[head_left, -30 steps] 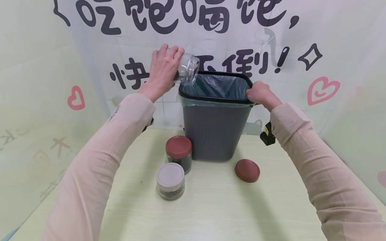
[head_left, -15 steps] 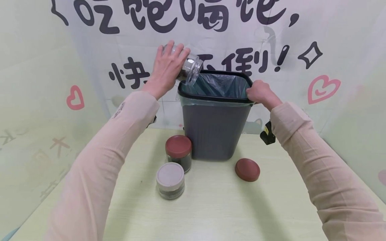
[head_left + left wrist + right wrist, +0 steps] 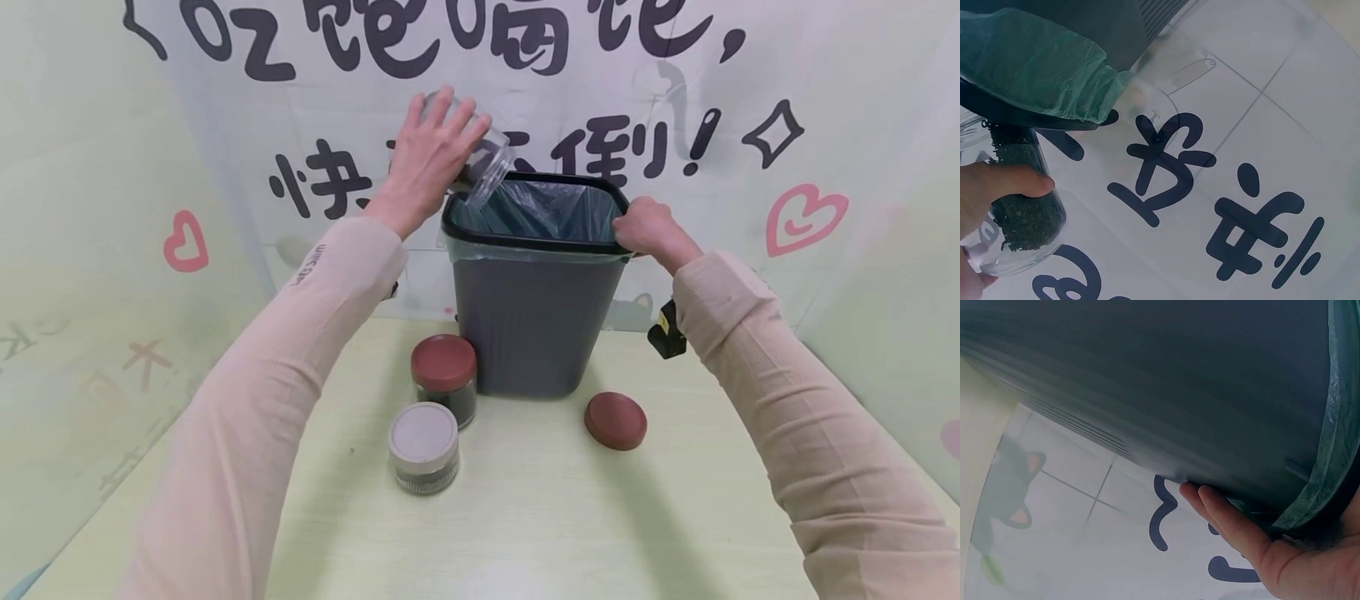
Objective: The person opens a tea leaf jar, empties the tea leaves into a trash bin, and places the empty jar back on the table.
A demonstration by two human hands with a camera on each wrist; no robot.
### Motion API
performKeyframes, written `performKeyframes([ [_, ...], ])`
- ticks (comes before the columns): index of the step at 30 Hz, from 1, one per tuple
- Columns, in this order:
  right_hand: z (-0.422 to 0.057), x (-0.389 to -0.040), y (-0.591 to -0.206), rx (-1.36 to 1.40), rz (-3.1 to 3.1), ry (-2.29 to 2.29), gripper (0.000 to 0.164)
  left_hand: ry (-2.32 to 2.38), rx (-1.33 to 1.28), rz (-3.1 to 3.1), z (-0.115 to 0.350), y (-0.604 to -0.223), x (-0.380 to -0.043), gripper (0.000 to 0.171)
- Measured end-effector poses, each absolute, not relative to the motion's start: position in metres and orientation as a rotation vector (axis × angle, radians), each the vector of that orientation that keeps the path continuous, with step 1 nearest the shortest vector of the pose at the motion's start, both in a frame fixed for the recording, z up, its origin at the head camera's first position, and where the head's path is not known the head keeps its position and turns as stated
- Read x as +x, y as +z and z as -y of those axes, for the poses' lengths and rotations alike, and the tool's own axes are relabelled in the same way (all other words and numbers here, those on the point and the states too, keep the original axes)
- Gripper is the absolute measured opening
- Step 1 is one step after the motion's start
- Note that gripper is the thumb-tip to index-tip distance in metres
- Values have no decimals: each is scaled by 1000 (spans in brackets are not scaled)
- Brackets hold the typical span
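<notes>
My left hand (image 3: 431, 162) grips a clear glass jar (image 3: 493, 162) from above, tilted with its mouth down over the left rim of a dark grey trash bin (image 3: 536, 325). Dark green dried flakes (image 3: 1032, 219) lie along the jar's side in the left wrist view, reaching toward its mouth. A greenish plastic liner (image 3: 555, 208) is folded over the bin's rim. On the opposite side, my right hand (image 3: 648, 227) holds the bin's rim. In the right wrist view its fingers (image 3: 1229, 519) lie against the bin's outer wall, below the liner's edge.
A jar with a red lid (image 3: 444, 364) stands against the bin's lower left. In front of it is a shorter jar with a pale lid (image 3: 423, 437). A loose red lid (image 3: 615, 421) lies right of the bin. A printed cloth (image 3: 330, 100) hangs behind.
My left hand has moved up and to the right with the jar, tipping it more steeply over the bin. My right hand has stayed on the rim.
</notes>
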State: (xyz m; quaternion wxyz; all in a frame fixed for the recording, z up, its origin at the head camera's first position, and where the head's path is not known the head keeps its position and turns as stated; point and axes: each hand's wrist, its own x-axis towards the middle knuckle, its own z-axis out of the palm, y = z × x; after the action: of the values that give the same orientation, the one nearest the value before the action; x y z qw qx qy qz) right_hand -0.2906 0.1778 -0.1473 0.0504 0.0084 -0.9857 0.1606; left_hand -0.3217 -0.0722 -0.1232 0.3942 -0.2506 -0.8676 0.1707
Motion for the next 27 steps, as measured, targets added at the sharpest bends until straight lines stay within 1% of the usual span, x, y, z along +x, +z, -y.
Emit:
performKeyframes([
  [7,-177,-290,-146,14,2995,505,22,497,-651,2210,66,-119,-322,72],
  [13,-177,-290,-146,15,3002,493,22,529,-666,2154,61,-119,-323,64],
  [15,-178,-291,-146,11,3004,495,23,543,-672,2141,60,-119,-324,64],
  [21,-177,-289,-146,-33,3012,599,20,599,-690,2138,58,-119,-323,68],
  [27,-178,-290,-145,-62,3012,694,17,643,-699,2154,56,-118,-323,69],
])
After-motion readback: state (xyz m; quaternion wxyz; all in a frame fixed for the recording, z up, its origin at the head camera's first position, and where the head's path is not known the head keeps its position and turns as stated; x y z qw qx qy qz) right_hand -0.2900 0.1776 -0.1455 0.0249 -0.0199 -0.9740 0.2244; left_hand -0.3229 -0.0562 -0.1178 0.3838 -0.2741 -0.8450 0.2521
